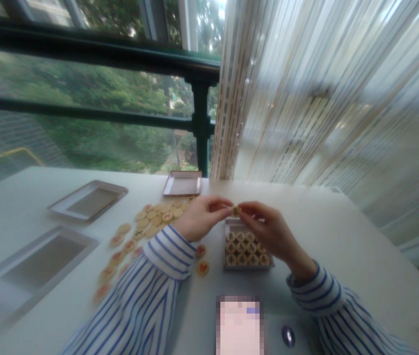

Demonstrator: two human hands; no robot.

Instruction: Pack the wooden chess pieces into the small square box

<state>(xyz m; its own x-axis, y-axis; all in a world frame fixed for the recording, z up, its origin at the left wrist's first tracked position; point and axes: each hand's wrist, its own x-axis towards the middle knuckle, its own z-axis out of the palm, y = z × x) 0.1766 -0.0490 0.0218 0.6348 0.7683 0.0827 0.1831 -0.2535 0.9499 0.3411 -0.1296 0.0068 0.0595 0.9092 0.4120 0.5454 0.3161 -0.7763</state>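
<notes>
My left hand (200, 217) and my right hand (268, 229) meet above a small open box (248, 266) and together pinch one round wooden game piece (235, 211) between their fingertips. The box holds several round wooden pieces with dark markings, laid in rows. Both wrists wear blue-and-white striped sleeves. To the left of my left hand, several loose wooden pieces (150, 222) with red markings lie scattered on the white table (342, 246). Two more red-marked pieces (202, 267) lie just left of the box.
A small pinkish lid or tray (182, 183) sits at the table's far edge. Two larger flat trays (88, 199) (35, 264) lie on the left. A blurred-out rectangle (239, 325) and a small dark round object (288, 336) lie near me. Window railing and striped curtain stand behind.
</notes>
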